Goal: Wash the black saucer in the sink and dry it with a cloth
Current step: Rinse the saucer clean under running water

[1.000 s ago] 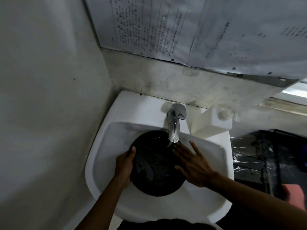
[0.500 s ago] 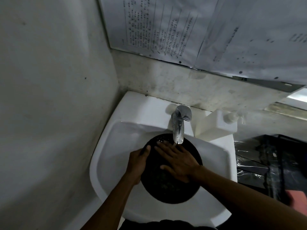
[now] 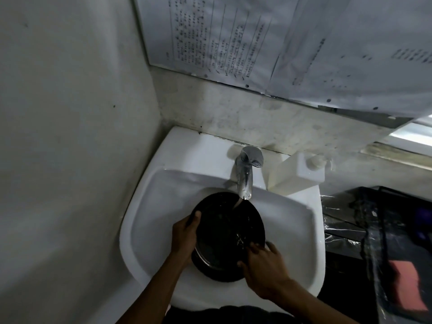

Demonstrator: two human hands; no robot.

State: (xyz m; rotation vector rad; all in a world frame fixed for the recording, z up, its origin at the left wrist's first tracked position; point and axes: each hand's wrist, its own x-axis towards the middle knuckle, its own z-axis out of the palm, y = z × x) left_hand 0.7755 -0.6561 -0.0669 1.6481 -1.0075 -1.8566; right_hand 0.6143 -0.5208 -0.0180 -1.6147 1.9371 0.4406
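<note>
Black saucer [image 3: 224, 232] held inside white sink [image 3: 149, 206], tilted, far edge up under tap [image 3: 245, 178], near edge low toward front rim. Thin stream from spout landing on upper part of saucer. Basin room tight: wall hard against sink's left, back wall w/ taped papers [image 3: 233, 43] just behind tap, white bottle [image 3: 297, 176] on back-right ledge beside tap. Open basin space mostly left & right of saucer; front rim close under saucer's near edge. Dark plastic-covered stuff [image 3: 374, 218] right of sink, w/ pink item [image 3: 406, 284] further right, well apart from saucer.

Left hand [image 3: 184, 237] on saucer's left edge, grip closed round rim, thumb on top face, fingers underneath (hidden). Forearm coming in from bottom centre. Right hand [image 3: 264, 265] at saucer's near-right edge, fingers bent, tips on wet inner face, thumb at near rim; looks curled over the edge but can't tell if actually clamping. Right forearm in from bottom right.
</note>
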